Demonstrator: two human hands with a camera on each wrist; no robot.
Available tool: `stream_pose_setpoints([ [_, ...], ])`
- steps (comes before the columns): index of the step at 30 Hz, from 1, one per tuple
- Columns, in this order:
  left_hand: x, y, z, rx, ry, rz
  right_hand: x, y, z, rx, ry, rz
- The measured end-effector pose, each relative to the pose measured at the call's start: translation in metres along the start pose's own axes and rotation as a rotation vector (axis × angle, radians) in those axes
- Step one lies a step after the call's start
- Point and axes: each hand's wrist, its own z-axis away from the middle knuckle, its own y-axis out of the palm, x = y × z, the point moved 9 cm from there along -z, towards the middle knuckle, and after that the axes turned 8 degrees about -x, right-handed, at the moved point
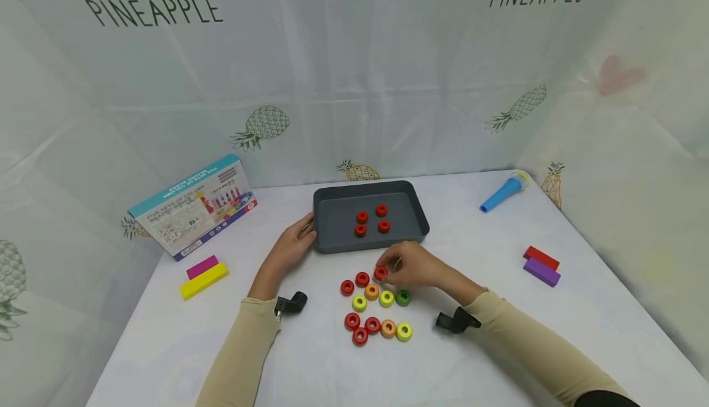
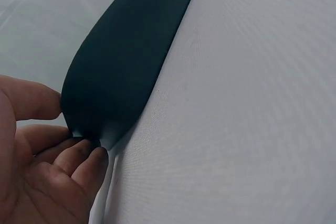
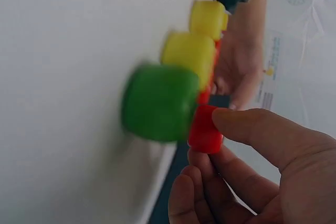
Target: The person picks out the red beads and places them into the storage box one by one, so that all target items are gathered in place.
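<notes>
A dark grey tray [image 1: 365, 245] sits near the back of the table with several red beads [image 1: 381, 210] in it. At its left end my left hand [image 1: 292, 242] holds the tray, thumb and curled fingertips against the end wall in the left wrist view. My right hand [image 1: 412, 265] pinches a red bead [image 3: 206, 129] between thumb and fingers, just in front of the tray. Around it on the table are more red beads [image 1: 362, 279], orange beads [image 1: 372, 291], yellow beads [image 1: 386, 298] and a green bead [image 1: 403, 297], which is close by my right hand.
A box [image 1: 194, 210] leans at the back left, with a magenta block [image 1: 202, 267] and a yellow block [image 1: 204, 281] before it. To the right are a blue toy microphone [image 1: 502, 193], a red block [image 1: 541, 258] and a purple block [image 1: 541, 271]. Printed curtains hang behind.
</notes>
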Motion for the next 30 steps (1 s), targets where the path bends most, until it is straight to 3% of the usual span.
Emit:
stream_pose_setpoints([
  [7,-0.001,-0.001,0.001,-0.002,-0.004,-0.012,0.002,-0.035,-0.007,-0.081,-0.008,0.024],
  [15,0.001,-0.003,0.001,-0.007,-0.007,-0.011,-0.013,-0.071,-0.021,-0.199,0.017,0.065],
  [30,0.005,-0.001,-0.001,-0.002,-0.008,-0.006,-0.051,-0.089,-0.048,-0.237,0.166,0.120],
])
